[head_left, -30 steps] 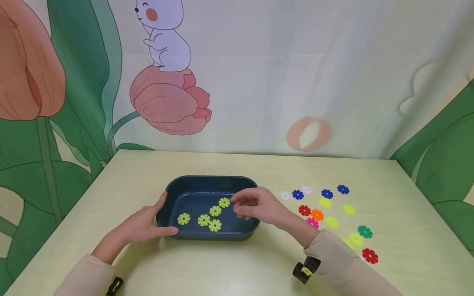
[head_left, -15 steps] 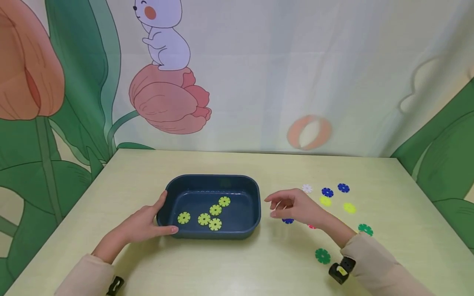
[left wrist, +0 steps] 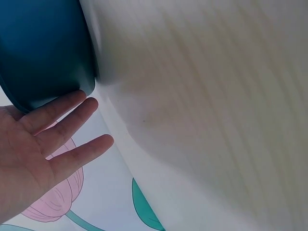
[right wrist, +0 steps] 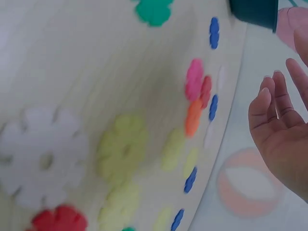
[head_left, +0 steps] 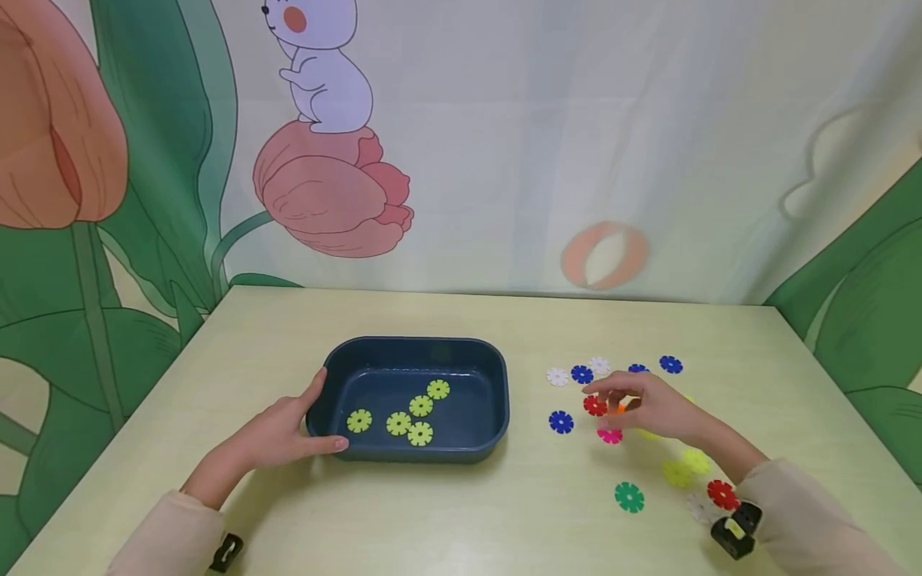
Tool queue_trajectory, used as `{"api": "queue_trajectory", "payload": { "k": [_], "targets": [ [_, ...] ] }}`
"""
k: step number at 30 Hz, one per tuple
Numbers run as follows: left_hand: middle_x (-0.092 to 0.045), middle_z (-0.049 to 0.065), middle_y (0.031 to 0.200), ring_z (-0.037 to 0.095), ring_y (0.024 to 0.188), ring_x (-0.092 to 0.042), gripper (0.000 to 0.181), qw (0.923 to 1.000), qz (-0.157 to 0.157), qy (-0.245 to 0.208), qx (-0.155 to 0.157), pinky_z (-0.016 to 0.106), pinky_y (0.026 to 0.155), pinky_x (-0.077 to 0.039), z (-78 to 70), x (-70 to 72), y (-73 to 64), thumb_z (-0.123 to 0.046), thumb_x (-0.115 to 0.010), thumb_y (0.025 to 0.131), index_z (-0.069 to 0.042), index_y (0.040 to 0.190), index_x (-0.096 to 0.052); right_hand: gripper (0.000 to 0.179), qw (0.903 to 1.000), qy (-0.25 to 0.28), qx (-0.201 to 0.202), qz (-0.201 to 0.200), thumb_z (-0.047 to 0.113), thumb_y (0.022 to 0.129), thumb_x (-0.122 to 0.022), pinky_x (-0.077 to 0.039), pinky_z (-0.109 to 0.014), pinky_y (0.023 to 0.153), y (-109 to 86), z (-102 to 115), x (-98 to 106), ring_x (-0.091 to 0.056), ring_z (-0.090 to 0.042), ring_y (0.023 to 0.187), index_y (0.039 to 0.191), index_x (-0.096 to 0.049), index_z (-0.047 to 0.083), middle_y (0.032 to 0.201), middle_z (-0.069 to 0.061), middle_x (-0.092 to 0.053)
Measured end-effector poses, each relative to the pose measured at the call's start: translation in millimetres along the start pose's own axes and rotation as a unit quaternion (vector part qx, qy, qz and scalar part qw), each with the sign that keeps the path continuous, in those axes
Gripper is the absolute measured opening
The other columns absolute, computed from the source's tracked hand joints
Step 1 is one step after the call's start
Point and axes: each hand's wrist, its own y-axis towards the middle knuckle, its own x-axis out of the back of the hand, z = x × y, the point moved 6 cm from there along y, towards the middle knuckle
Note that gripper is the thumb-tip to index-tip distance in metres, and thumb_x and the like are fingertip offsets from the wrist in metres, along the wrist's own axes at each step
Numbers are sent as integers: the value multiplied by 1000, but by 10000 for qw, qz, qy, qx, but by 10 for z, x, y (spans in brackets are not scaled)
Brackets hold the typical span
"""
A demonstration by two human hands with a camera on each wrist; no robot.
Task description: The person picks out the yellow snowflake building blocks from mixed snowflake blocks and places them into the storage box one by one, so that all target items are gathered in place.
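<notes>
My left hand point(head_left: 277, 432) rests at the left end of a dark blue rectangular tray point(head_left: 464, 420), thumb along its near rim. In the left wrist view its fingers are straight, fingertips right at the tray's corner point(left wrist: 48, 53). Several yellow-green notched plastic discs point(head_left: 398, 424) lie inside the tray. My right hand point(head_left: 651, 406) hovers over discs on the table at the right, fingers loosely bent with nothing between them. Just below its fingertips are a red disc point(head_left: 594, 406), an orange one partly hidden by the hand, and a pink disc point(head_left: 610, 436).
Around the right hand lie white point(head_left: 558, 377), blue point(head_left: 561, 422), yellow point(head_left: 677, 473) and green discs point(head_left: 630, 497). A red disc point(head_left: 723, 494) lies by the right wrist strap. Behind the pale wooden table point(head_left: 403, 520) hangs a printed curtain point(head_left: 490, 160).
My right hand has moved rightward from over the tray to above the loose discs, uncovering a blue disc beside the tray. My left hand stays at the tray.
</notes>
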Motion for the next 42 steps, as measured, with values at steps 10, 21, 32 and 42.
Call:
{"api": "queue_trajectory", "payload": {
  "k": [10, 21, 32, 42],
  "targets": [
    [-45, 1, 59, 12, 54, -45, 111, 10000, -16, -28, 12, 32, 61, -37, -30, 15, -13, -54, -66, 75, 3, 144, -2, 44, 9949, -958, -218, -240, 25, 72, -77, -40, -27, 65, -190, -324, 202, -44, -27, 95, 112, -65, 11, 107, -9, -50],
    [-45, 2, 60, 12, 56, -45, 111, 10000, -39, 3, 17, 33, 63, -38, -16, 18, -5, -54, -66, 74, 3, 144, -2, 39, 9919, -1176, -437, -188, 25, 68, -80, -36, -38, 72, -268, -624, 265, -33, -31, 102, 105, -70, 16, 105, -8, -42],
    [-49, 4, 72, 18, 80, -50, 110, 9998, -110, 163, -31, 37, 71, -40, 8, 17, 4, -57, -65, 74, 3, 144, -4, 35, 9898, -1185, -770, -149, 22, 67, -80, -34, -45, 77, -284, -807, 284, -34, -31, 102, 100, -70, 15, 103, -7, -45],
    [-46, 3, 69, 18, 78, -49, 110, 9999, -108, 135, 3, 36, 69, -39, 2, 23, -3, -57, -65, 74, 3, 144, -4, 26, 9890, -1221, -814, -191, 10, 71, -77, -44, -30, 69, -243, -784, 227, -48, -20, 81, 89, -58, 10, 84, -1, -53]
  ]
}}
